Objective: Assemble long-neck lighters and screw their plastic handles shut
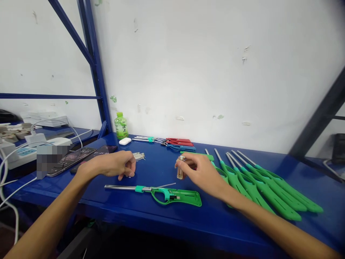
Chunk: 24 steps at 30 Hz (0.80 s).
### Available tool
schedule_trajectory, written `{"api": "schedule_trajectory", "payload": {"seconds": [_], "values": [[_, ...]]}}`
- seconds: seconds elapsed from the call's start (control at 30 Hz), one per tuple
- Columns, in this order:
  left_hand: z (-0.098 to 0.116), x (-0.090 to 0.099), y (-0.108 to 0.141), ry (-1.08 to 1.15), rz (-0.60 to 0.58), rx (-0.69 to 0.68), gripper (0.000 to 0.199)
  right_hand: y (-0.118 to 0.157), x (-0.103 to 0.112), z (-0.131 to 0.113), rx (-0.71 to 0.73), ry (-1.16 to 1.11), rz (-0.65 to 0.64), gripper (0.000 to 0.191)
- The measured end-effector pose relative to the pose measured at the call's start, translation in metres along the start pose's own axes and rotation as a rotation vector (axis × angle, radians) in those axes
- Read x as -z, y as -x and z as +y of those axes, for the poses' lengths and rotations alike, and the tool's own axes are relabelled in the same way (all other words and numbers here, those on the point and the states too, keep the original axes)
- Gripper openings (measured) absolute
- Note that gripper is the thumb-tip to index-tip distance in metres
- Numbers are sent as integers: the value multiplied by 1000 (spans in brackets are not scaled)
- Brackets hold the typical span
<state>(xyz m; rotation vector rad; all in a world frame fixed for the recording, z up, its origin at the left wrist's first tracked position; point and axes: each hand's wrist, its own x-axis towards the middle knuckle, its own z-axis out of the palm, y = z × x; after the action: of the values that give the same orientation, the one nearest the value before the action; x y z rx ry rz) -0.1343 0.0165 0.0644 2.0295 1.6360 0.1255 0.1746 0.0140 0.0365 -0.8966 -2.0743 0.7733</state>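
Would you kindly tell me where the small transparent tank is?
In the head view, just right of centre, the right hand holds the tank beyond the open green lighter.

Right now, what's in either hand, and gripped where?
Right hand: a small translucent cartridge, upright, pinched around its upper part. Left hand: curled beside a small whitish piece; can't tell whether it's held.

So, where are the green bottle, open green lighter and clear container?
Green bottle [121, 126], head view: body middle.
Open green lighter [167, 195], head view: inner teal part.
Clear container [179, 173], head view: lower body.
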Motion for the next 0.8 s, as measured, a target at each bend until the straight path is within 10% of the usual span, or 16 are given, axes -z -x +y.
{"api": "schedule_trajectory", "payload": {"seconds": [0.47, 0.8], "values": [[69, -29, -7, 374, 367, -334, 33, 1, -1, 4, 260, 343, 76, 22], [74, -39, -5, 529, 371, -375, 34, -2, -1, 18, 315, 520, 77, 21]]}}
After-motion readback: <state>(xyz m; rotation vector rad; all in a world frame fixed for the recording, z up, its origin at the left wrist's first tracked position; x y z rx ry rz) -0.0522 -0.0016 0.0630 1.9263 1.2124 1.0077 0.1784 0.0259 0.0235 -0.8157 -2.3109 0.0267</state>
